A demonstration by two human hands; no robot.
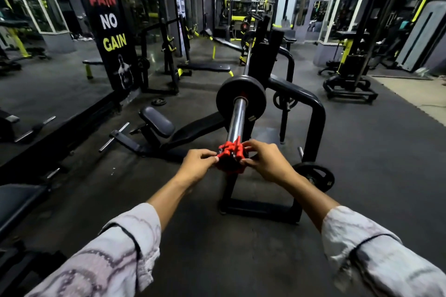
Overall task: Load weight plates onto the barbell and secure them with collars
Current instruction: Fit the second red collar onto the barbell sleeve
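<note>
A chrome barbell (pixel 237 117) runs away from me on a black bench rack. One black weight plate (pixel 241 100) sits on its near sleeve, and another plate (pixel 248 40) shows at the far end. A red collar (pixel 230 158) is at the very tip of the near sleeve. My left hand (pixel 199 165) pinches its left side and my right hand (pixel 266 161) grips its right side. The collar's far edge and the sleeve tip are partly hidden by my fingers.
The black rack frame (pixel 313 113) curves around the sleeve on the right, with a spare plate (pixel 316 176) leaning by its foot. A decline bench (pixel 169 132) lies to the left. A small plate (pixel 158 102) lies on the floor. A mirror wall runs along the left.
</note>
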